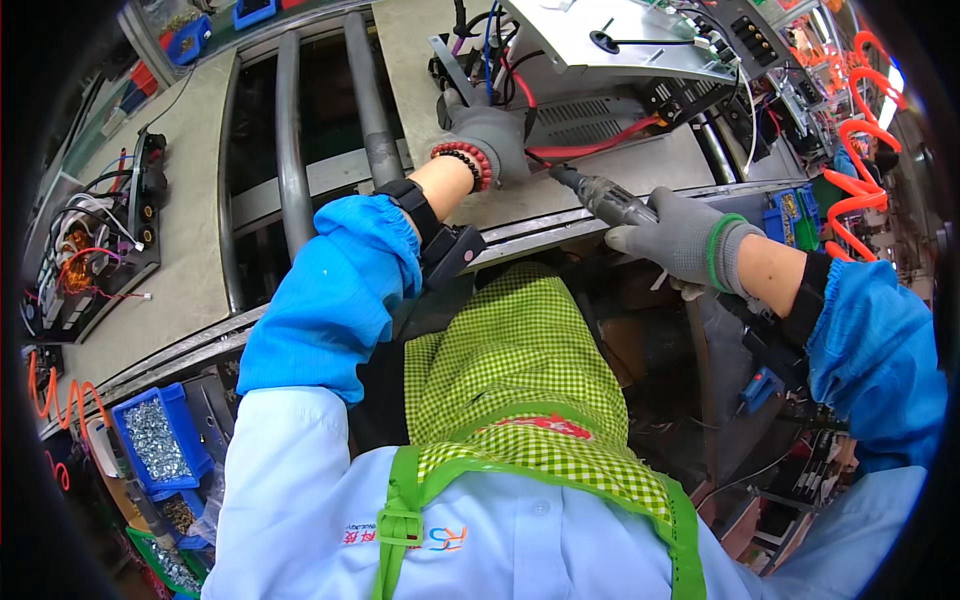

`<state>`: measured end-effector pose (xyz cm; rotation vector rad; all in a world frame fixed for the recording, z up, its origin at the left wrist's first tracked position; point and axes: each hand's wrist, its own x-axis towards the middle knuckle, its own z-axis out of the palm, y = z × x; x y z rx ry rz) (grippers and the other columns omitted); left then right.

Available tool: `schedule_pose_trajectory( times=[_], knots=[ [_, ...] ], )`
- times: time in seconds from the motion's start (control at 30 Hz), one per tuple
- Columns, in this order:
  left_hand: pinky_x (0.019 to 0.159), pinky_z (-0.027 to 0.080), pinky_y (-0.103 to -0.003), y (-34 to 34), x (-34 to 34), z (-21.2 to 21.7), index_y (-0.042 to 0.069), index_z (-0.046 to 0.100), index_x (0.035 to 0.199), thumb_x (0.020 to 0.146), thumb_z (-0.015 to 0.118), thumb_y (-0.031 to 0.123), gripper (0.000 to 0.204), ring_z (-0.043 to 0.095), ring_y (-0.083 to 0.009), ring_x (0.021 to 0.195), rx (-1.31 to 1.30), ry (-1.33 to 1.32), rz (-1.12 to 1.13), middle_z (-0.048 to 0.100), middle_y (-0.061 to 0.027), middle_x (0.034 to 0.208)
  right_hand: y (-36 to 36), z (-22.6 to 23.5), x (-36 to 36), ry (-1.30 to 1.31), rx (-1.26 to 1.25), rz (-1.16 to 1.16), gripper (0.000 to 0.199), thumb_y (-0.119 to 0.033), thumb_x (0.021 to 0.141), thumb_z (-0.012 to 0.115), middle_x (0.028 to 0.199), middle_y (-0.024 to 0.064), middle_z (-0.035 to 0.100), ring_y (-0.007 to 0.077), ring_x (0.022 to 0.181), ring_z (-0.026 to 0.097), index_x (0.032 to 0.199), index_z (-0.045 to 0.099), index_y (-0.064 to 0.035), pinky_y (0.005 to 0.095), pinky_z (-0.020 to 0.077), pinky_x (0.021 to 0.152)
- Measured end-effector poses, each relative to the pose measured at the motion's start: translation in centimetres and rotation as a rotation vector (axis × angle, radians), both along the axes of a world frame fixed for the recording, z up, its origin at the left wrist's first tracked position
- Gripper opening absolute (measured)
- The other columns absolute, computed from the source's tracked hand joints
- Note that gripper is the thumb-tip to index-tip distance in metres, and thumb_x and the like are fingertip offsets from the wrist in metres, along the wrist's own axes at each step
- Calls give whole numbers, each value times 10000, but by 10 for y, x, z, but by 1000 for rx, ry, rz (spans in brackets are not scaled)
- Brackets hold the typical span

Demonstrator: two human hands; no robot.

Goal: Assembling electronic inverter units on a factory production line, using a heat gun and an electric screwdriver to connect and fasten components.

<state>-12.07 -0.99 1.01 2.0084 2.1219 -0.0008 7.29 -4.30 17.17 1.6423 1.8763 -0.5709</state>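
My right hand [680, 238], in a grey knit glove with a green cuff, is wrapped round a dark power screwdriver [610, 198]. Its tip points left, toward the open metal chassis [585, 122]. At the chassis's left end is my left hand [490, 138], also gloved in grey, with red and black bead bracelets at the wrist. One fingertip shows beside an upright metal bracket [458, 68]; the other fingers are hidden. Red cables [600, 147] run along the chassis's near side, and a tilted white metal panel [630, 35] rises above it.
Metal rollers [290, 130] cross the gap left of the chassis board. A second wired unit [100, 235] sits on the left board. Blue bins of screws [160, 440] stand lower left, another blue bin [795, 215] at the right. An orange coiled hose [860, 140] hangs at far right.
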Motion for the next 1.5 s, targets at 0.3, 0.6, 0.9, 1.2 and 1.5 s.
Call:
schedule_pose_trajectory(
  times=[0.3,0.6,0.9,1.2,1.5],
  knots=[
    [875,401,-689,2,-1,-2,138,751,1019,819,634,440,381,667,-332,1016,-36,78,-30,720,-82,1050,7,-2,6,-48,52,104,681,-498,827,681,914,171,630,215,631,672,1185,474,43,342,554,453],
    [926,411,-566,-18,-14,4,116,713,1001,609,710,387,476,650,-366,1004,30,-92,52,715,-117,955,18,-5,20,180,-59,-38,668,-551,842,648,766,109,616,187,519,599,1164,559,27,340,517,468],
    [1109,287,-512,-78,-45,-3,66,619,1210,614,759,468,732,350,-355,1364,298,-22,18,547,-118,1335,79,17,198,-202,109,1071,420,-361,721,712,1070,166,630,358,982,620,1024,667,-73,452,509,858],
    [1036,372,-502,-108,40,8,105,613,1089,800,665,345,380,513,-352,1189,574,39,76,599,-130,1143,179,-100,430,-512,282,1424,295,-291,751,658,1374,40,512,301,1327,408,1037,728,-299,553,174,1154],
    [772,521,-470,-33,-19,-72,158,696,992,864,572,328,246,674,-305,905,159,58,388,693,-108,925,174,-135,290,-73,54,1013,333,-255,830,580,1111,169,635,368,1052,612,1144,667,-187,491,474,921]
  ],
)
